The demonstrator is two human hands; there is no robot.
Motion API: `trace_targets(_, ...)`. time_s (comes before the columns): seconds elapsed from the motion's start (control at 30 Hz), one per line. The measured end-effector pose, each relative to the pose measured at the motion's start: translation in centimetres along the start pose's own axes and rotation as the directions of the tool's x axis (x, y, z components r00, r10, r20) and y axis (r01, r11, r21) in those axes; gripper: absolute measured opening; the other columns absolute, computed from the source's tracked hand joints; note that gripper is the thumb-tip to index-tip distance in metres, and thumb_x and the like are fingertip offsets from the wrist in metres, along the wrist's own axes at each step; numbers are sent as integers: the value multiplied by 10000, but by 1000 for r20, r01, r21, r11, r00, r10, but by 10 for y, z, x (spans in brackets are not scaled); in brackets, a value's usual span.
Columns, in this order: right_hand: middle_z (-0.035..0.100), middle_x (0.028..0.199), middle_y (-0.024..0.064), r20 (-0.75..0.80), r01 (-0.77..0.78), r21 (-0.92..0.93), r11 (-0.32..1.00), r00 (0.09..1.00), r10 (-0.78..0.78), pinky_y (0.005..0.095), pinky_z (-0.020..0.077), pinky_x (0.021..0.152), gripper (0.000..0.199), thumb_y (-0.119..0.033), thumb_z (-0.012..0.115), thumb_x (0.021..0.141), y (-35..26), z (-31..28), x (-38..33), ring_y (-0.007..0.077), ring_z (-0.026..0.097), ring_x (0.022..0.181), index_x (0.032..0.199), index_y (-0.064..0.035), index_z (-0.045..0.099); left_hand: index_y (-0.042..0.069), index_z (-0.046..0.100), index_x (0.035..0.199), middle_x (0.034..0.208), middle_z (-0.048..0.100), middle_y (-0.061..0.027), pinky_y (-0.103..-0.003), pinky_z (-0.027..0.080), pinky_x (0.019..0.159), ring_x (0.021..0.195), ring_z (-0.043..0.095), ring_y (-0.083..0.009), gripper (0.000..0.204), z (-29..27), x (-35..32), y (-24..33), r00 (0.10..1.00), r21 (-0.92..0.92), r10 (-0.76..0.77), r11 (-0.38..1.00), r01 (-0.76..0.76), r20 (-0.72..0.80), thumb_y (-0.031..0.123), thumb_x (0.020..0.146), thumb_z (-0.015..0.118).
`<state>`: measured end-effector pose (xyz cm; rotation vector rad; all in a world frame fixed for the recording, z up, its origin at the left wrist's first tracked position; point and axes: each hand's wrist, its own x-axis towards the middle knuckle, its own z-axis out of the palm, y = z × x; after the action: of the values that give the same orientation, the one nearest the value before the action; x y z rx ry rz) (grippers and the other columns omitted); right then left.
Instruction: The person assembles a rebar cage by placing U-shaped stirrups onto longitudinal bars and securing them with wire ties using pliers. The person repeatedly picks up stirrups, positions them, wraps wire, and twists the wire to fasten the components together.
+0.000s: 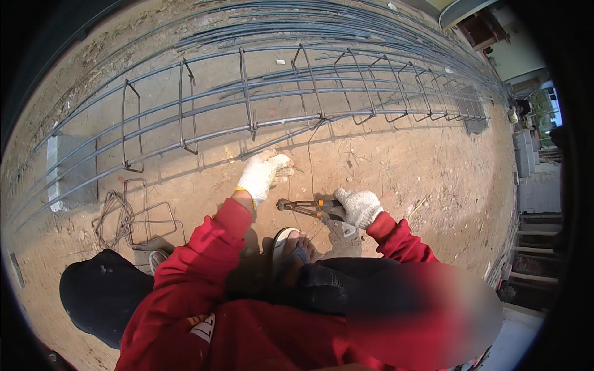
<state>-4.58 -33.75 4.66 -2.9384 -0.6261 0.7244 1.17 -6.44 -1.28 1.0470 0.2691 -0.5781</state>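
My right hand (360,208), in a white knitted glove, grips the dark handles of a pair of pincers (304,205) with orange bands. Their jaws point left, slightly apart. My left hand (263,176), gloved the same way, is raised just below the rebar cage, its fingers curled. Thin tie wire (298,168) shows at its fingertips. Across the ground in front of me lies a long rebar cage (278,122) of steel bars with square stirrups. A long thin wire (310,161) hangs from its near bar, between my hands.
Concrete blocks prop the cage at the left (74,173) and the far right (471,111). Bent stirrups (147,216) lie on the dirt left of my feet. Many loose steel bars (266,25) stretch behind the cage. Stacked blocks (526,154) stand at the right.
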Motion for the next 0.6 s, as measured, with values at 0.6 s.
trace_targets(0.6, 608, 720, 99, -364, -261, -622, 738, 931, 22, 412, 486, 543, 302, -208, 656, 879, -121, -209, -53, 299, 615, 604, 1178, -171, 680, 106, 642, 911, 688, 600, -10, -231, 374, 410, 456, 459, -99, 148, 97, 33, 1, 937, -905, 51, 280, 319, 346, 240, 963, 609)
